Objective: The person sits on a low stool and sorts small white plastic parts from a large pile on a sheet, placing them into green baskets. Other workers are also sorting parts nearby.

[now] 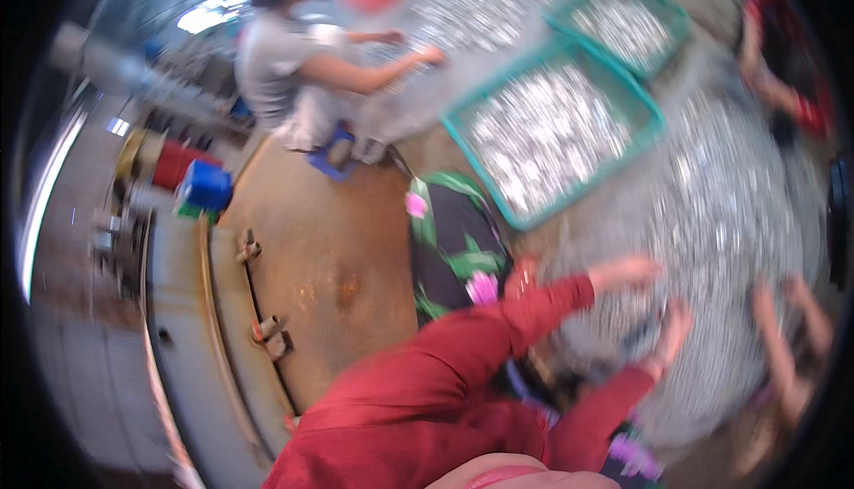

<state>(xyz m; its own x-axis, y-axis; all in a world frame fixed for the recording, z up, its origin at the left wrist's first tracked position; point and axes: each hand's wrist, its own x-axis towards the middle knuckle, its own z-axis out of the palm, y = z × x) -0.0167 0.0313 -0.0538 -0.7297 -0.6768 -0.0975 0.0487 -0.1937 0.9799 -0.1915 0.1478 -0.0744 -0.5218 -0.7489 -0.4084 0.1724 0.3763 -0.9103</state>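
Observation:
A wide heap of small silvery pieces, which look like little fish (721, 213), is spread over a grey sheet on the right. My left hand (627, 273) reaches out over the near left edge of this heap, below the large crate. Closer to me, my right hand (673, 333) is low over the same heap, its fingers pointing away from me. Motion smears the fingers of both hands, so I cannot make out whether either holds a piece. Long red sleeves (436, 356) cover my arms.
Two green crates, a large one (476, 178) and a smaller one (680, 22), hold silvery pieces. Another person's hands (783, 329) are at the heap's right side. A person in grey (276, 62) sits on a blue stool (334, 153) beside another heap (471, 13). A red-sleeved person (783, 53) is at upper right.

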